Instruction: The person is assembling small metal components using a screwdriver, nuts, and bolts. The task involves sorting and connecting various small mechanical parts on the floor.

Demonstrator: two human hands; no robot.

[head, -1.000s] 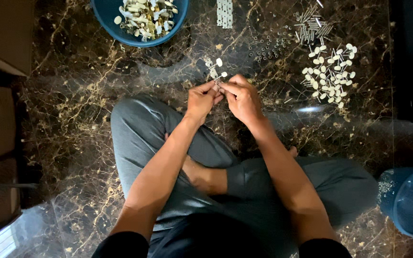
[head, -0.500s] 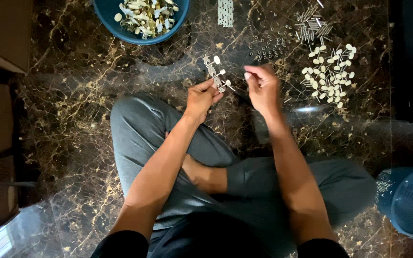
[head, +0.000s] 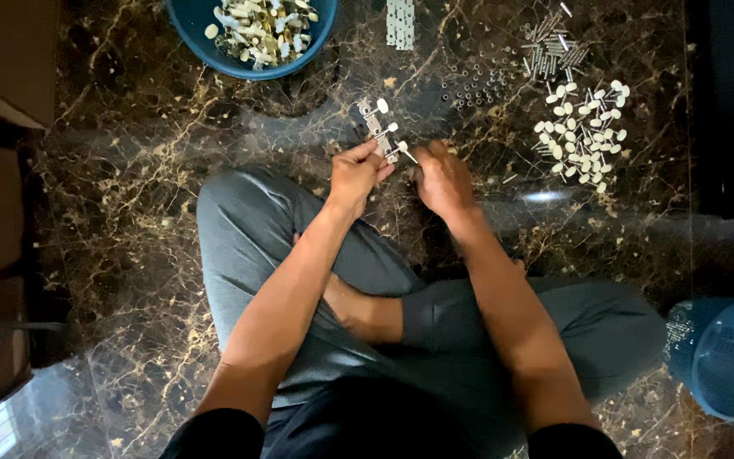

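We record a person seated cross-legged on a dark marble floor (head: 129, 212), both hands raised in front of the knees. The left hand (head: 357, 174) pinches the near end of a metal strip with white knobs (head: 381, 132); thumb and fingers are pressed together on it, and the strip sticks up and away from the hand, its long axis running from the fingertips toward the top of the view, leaning slightly left. We count about three white knobs along its right edge. The right hand (head: 442, 177) sits just beside the strip's lower end, fingers curled toward it; a thin pin (head: 409, 155) shows at its fingertips, touching or nearly touching the strip, but we cannot tell whether those fingers actually grip it or only rest against it. The left hand carries the strip; the right hand lies to its right, level with the strip's lowest knob. Further out, well apart from both hands: a blue bowl (head: 214, 51) of mixed parts ahead left, a pile of white-knobbed pegs (head: 584, 127) ahead right, a scatter of small metal screws (head: 552, 42) beyond them, small rings (head: 476, 87) between, and a blue mesh basket (head: 728, 353) at the person's right side.
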